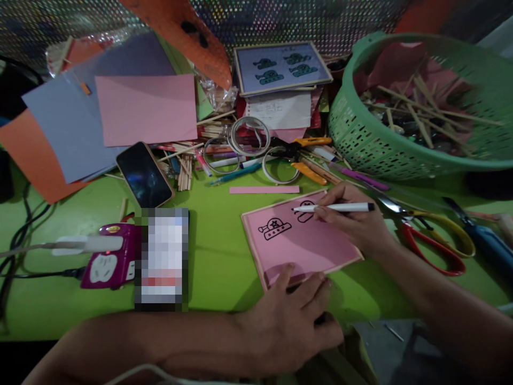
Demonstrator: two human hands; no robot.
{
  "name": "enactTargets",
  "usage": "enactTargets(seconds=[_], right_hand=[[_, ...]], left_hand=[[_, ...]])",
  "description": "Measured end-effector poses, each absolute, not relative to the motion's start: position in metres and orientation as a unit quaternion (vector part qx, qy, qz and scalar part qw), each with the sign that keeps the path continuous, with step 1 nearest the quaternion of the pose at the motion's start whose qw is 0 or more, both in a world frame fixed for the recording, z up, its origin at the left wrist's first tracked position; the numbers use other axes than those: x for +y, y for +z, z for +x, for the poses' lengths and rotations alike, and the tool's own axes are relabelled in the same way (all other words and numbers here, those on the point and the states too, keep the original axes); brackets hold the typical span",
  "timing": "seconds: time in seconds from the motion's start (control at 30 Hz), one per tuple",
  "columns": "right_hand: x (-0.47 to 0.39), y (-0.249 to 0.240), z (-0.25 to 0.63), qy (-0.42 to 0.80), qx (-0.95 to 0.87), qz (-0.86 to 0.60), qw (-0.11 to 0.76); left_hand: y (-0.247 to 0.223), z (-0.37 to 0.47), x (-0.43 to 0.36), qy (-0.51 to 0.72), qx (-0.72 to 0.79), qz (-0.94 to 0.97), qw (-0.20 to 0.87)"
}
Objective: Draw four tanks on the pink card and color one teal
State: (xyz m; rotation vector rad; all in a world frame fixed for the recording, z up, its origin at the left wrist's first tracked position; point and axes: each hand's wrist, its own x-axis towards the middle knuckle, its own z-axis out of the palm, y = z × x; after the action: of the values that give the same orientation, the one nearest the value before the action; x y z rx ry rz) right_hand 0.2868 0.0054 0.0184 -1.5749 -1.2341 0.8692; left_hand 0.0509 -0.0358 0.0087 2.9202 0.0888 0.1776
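Presently | right hand (352, 222): grip pinching white marker (349, 207) | left hand (294, 321): grip spread, touching pink tank-drawing card (310, 251) | risk: light hold could let card slip, skewing lines

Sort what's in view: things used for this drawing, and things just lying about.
In use:
white marker, in the right hand
pink card, touched by the left hand

Lying about, it seems:
green basket
red-and-yellow scissors
dark-screened phone
magenta socket block
pink paper strip
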Motion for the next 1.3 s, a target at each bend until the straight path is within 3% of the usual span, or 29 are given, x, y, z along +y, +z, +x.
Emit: enactTargets(seconds=[1.3], right_hand=[[0.0044,0.0208,0.2857,0.356,-0.504,-0.632,0.468]], left_hand=[[0.014,0.05,-0.0305,0.074,0.035,0.989,0.122]])
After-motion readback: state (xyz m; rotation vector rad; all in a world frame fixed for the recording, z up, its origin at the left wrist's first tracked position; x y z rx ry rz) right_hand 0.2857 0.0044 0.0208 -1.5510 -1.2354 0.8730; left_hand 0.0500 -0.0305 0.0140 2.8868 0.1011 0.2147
